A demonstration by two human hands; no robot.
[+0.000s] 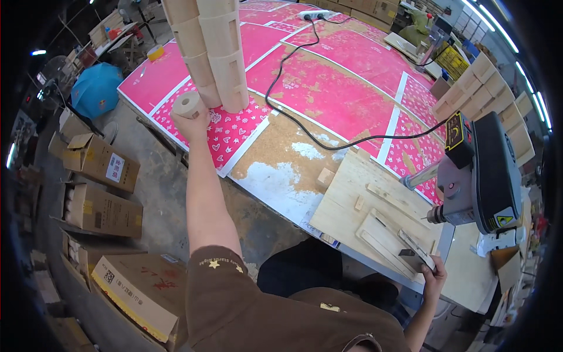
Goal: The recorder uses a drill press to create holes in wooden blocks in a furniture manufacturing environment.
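Note:
At the table's left edge my left hand [192, 125] is closed around a pale wooden cylinder [188, 103] with a round hole in its top face. Directly beyond it stand tall stacks of pale wooden pieces [226, 64]. Near the front right, my right hand [434, 273] grips the near end of a narrow flat bar [416, 249]. The bar lies over a plywood board [338, 207] that carries wooden strips [387, 252] and a small dark block [406, 252]. Just beyond this hand stands a bench drill press [481, 170], its chuck [434, 215] above the board.
A black cable [287, 108] runs across the pink-covered table [328, 82] from a white power strip [313, 14] to the drill press. More stacked wooden pieces [478, 88] stand at the right. Cardboard boxes [105, 164] line the floor at left, near a blue umbrella [97, 89].

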